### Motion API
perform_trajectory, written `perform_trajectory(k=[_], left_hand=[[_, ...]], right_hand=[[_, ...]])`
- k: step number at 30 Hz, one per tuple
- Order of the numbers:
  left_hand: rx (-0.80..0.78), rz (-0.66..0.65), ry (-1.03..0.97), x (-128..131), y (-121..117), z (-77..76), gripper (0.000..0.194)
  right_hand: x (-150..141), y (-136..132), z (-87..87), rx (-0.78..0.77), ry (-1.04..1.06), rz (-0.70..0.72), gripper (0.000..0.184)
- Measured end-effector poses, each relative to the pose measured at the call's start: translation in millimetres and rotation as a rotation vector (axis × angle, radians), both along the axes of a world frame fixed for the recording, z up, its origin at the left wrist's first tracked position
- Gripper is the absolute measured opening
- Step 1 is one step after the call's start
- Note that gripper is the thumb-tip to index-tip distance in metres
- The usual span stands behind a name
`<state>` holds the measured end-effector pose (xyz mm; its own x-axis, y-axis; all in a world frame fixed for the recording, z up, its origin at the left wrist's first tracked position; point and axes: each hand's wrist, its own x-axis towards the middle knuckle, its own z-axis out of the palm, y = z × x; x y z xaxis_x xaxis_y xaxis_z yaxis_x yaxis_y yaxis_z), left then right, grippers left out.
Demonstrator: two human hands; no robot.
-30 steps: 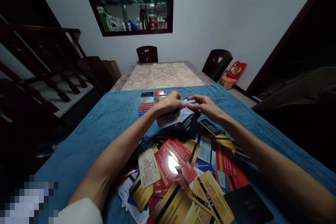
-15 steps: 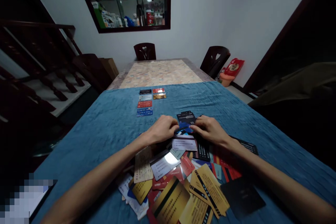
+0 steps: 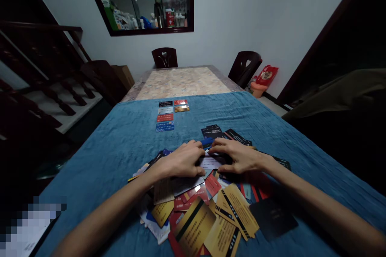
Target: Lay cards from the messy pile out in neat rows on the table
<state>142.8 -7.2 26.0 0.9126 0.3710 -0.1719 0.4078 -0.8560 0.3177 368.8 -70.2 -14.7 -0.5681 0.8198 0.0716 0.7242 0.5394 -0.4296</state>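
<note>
A heap of mixed plastic cards lies on the blue cloth (image 3: pixel 120 144) in front of me. My left hand (image 3: pixel 185 160) rests over the heap's left part, its fingers and thumb apart. Facing it, my right hand (image 3: pixel 237 154) has its fingers and thumb spread on the other side. Between them shows a pale lilac card (image 3: pixel 211 162) with printed lines, partly covered by fingertips. Just beyond the fingertips is a blue card (image 3: pixel 207 142). Nearer me are gold cards (image 3: pixel 195 225), a red card (image 3: pixel 212 184) and a black square card (image 3: pixel 274 217).
Farther off, cards lie in two columns, including a blue patterned card (image 3: pixel 165 126) and a gold card (image 3: pixel 181 109). Black cards (image 3: pixel 238 136) edge the heap's far right. Dark chairs (image 3: pixel 165 57) stand around the table. A blurred pale object (image 3: pixel 30 229) is at lower left.
Both hands have come down from the blue card at the heap's far edge toward the lilac card. Their fingers, bent together near the blue card before, are now spread.
</note>
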Motion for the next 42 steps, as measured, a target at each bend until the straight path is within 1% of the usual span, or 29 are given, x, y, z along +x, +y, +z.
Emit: perform_trajectory(k=[6,10,14,16,19,22,25,31,33,38,42], left_hand=[[0.05,-0.009,-0.001,4,-3,-2.4,0.033],[0.065,-0.018,-0.026,5,-7,-5.3,0.034],[0.071,-0.025,-0.067,6,-9,-6.1,0.03],[0.077,-0.036,-0.079,6,-9,-5.3,0.027],[0.065,-0.037,-0.101,6,-6,-3.5,0.023],[0.011,-0.008,-0.155,6,-1,-2.1,0.022],[-0.054,0.03,-0.23,4,6,-2.0,0.025],[-0.176,0.214,-0.359,3,22,-5.9,0.026],[-0.214,0.254,-0.37,2,27,-6.7,0.027],[-0.318,0.3,-0.361,0,32,-7.3,0.031],[-0.374,0.306,-0.371,-2,33,-7.9,0.032]], right_hand=[[0,-1,10.2,-0.016,-0.055,0.026,0.053],[2,0,12.5,-0.021,-0.042,0.04,0.051],[4,1,13.1,-0.021,-0.015,0.048,0.052],[5,1,14.0,-0.016,0.009,0.053,0.049],[7,2,16.6,-0.019,0.063,0.067,0.041],[10,3,19.2,-0.033,0.124,0.061,0.034],[12,4,18.4,-0.047,0.193,0.025,0.029],[17,12,4.8,0.021,0.233,-0.094,0.024],[17,13,1.8,0.011,0.245,-0.122,0.021],[16,13,0.3,-0.035,0.272,-0.166,0.017],[14,13,0.2,-0.028,0.285,-0.182,0.015]])
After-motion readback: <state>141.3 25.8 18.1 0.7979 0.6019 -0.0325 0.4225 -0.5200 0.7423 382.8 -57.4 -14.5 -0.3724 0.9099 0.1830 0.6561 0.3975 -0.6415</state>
